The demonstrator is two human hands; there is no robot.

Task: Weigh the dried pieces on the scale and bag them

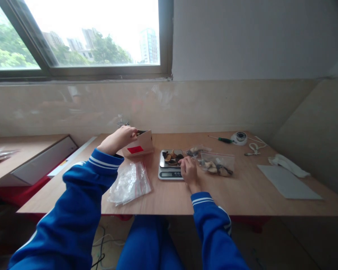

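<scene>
Left grip (123,135) curled at red-labelled pale cardboard box (145,142); right grip (189,170) half-closed at dark-and-tan dried pieces (168,159) on square silver-topped scale (170,174). Can't tell if either holds anything.

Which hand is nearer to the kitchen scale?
The right. The right hand is at the right side of the scale, fingers by the dried pieces on its plate; the left hand is farther off, at the box to the left.
</scene>
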